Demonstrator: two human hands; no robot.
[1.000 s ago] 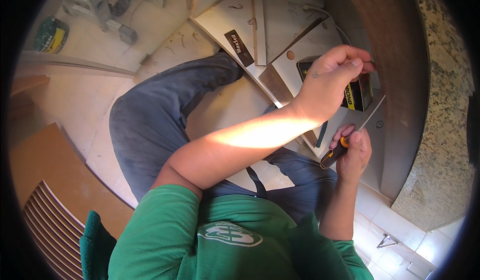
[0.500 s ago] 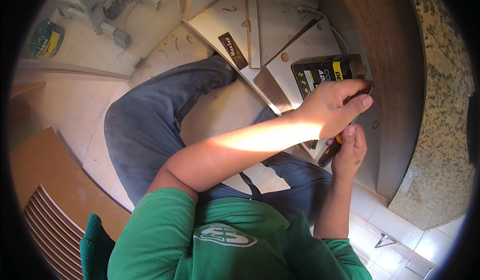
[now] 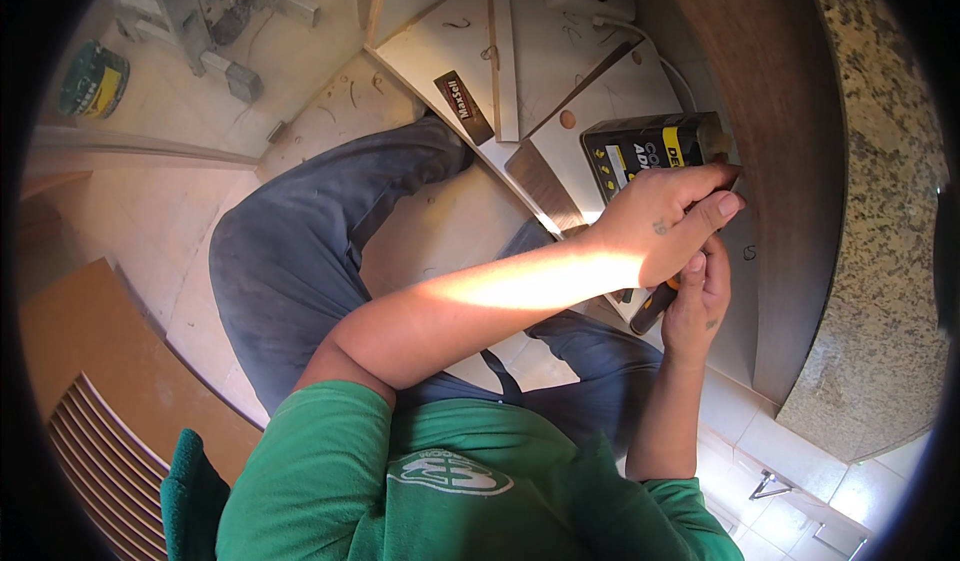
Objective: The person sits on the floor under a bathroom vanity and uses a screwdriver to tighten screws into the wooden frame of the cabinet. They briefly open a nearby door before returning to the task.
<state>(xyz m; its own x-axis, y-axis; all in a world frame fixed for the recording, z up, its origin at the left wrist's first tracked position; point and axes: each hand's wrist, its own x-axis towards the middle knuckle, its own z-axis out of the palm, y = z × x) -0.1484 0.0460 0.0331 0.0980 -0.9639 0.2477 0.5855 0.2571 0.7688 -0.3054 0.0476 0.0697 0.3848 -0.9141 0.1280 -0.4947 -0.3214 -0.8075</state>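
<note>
My left hand [image 3: 650, 216] reaches across to the right, closed with thumb and fingers round a small dark brown piece [image 3: 736, 179] beside the wood panel. What that piece is, I cannot make out. Just below it, my right hand [image 3: 692, 306] grips a tool with a black and orange handle [image 3: 652, 311]. The tool's working end is hidden behind my left hand. A black and yellow rectangular can [image 3: 640, 146] stands directly behind my left hand.
White boards [image 3: 545, 66] lie ahead, bearing a narrow strip [image 3: 503, 61] and a dark flat packet [image 3: 463, 107]. A brown panel [image 3: 775, 151] and speckled stone slab [image 3: 890, 211] rise at right. A ladder [image 3: 185, 21] and green tub [image 3: 95, 81] are far left.
My right hand and the tool have shifted slightly up and left, closer under my left hand. My left hand stays nearly in place.
</note>
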